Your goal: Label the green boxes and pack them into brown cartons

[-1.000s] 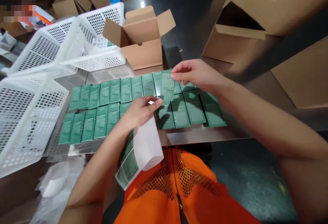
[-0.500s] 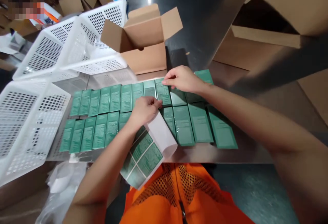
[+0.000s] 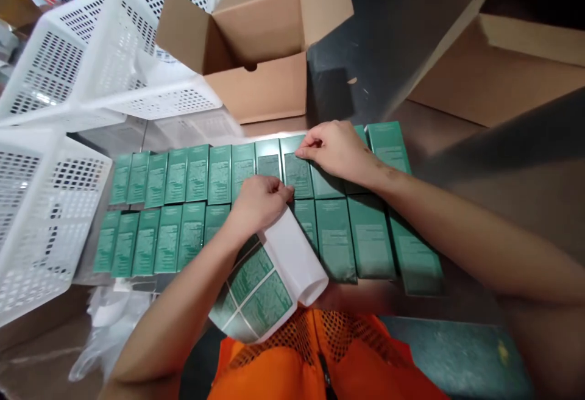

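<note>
My left hand [image 3: 259, 206] is closed on the end of a sticker sheet [image 3: 265, 299], which hangs toward my body. Green stickers in a grid show on the sheet, and its white backing [image 3: 297, 260] curls over at the right. My right hand [image 3: 337, 151] pinches at the upper edge of a green sticker [image 3: 297, 174] lying on the face of a green box in the back row. Two rows of upright-printed green boxes [image 3: 176, 175] lie side by side under and around both hands. My left forearm covers part of the front row; my right arm covers boxes at the right.
An open cardboard box [image 3: 260, 92] stands behind the rows. White perforated baskets [image 3: 158, 104] are at the left, and another cardboard box [image 3: 498, 77] is at the far right. A clear plastic bag [image 3: 103, 327] hangs at the table's front left. Part of another person shows at the top left.
The view has moved closer and lower, so the boxes look larger. My right hand remains at the same back-row box, its fingertips now at the sticker's upper edge. My left hand still holds the sheet.
</note>
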`<state>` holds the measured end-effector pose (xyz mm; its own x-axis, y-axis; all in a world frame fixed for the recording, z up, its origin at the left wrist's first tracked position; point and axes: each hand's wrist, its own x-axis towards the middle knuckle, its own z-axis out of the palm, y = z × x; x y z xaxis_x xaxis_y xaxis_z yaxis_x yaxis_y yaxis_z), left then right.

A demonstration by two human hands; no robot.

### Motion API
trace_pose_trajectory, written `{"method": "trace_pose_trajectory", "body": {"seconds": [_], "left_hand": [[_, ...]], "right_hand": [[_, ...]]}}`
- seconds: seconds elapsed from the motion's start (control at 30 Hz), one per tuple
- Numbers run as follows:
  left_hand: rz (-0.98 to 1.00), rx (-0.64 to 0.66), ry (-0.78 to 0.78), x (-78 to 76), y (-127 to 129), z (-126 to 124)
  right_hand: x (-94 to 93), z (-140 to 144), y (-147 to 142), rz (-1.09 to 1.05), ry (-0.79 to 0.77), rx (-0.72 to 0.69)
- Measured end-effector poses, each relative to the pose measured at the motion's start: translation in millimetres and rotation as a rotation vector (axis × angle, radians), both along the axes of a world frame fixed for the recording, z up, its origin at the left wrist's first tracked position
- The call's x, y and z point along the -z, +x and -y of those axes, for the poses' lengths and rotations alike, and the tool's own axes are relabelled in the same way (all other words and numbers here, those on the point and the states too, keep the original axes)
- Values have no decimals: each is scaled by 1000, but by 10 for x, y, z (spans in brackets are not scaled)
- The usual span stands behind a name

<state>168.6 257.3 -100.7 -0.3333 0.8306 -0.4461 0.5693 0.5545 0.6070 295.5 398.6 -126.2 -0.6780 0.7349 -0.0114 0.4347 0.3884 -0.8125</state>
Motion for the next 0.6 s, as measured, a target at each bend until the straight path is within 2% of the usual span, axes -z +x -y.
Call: {"method": "trace_pose_trajectory", "body": {"seconds": [0.17,0.27,0.33,0.4,0.47,0.53,0.6], "left_hand": [[-190,73,53,23,61,-44],[-189,99,96,-3,78,20],[-146,69,146,-77,57,114],[-122,-44,252,-185,-7,242],[-141,-212,403,-292,-112,387],[-178,-365,537,-366,-238,533],[-217,-474,629,-396,-359,659]], "right_hand": [[31,39,8,38,139,58],[8,46,-19,122,162,102],[-13,33,-71,187,199,119],[-38,-8,-140,251,232,132],[-79,-69,-202,289,137,143],[-159,-100,-227,251,-102,176],[-284,-12,-188,179,-313,197]]}}
